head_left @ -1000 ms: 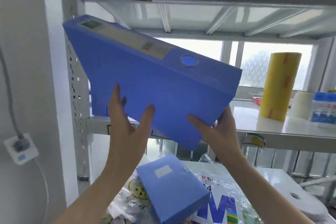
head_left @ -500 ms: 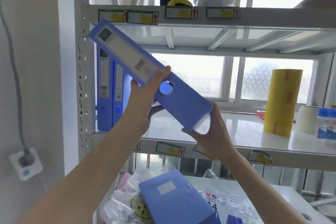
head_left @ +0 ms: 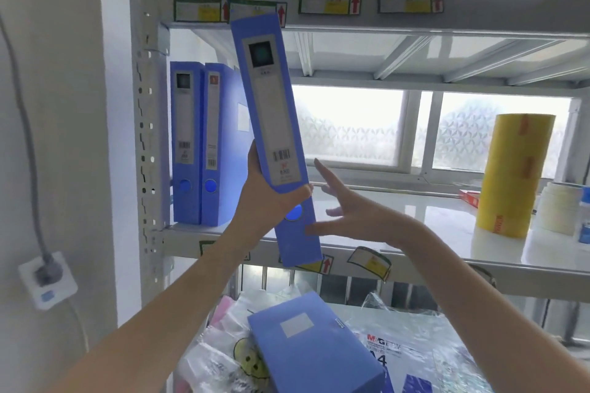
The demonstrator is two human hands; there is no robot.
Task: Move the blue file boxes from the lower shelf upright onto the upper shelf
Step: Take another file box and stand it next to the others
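Observation:
My left hand (head_left: pixel 266 198) grips a blue file box (head_left: pixel 271 124) near its lower end, spine toward me, almost upright and in front of the upper shelf (head_left: pixel 415 210). My right hand (head_left: pixel 348 217) is spread open beside the box's lower right edge, thumb touching it. Two blue file boxes (head_left: pixel 198 143) stand upright at the shelf's left end, just left of the held one. Another blue file box (head_left: pixel 313 344) lies flat on the lower shelf among plastic bags.
A yellow film roll (head_left: pixel 510 175), tape rolls (head_left: pixel 558 210) and a red packet (head_left: pixel 471 198) stand at the upper shelf's right. A paper ream pack (head_left: pixel 408 357) lies on the lower shelf. The shelf above (head_left: pixel 383 13) is close over the held box. A wall socket (head_left: pixel 48 277) is left.
The held box has swung from steeply tilted to almost upright. My right hand has let go of its lower end and opened; my left hand keeps the grip.

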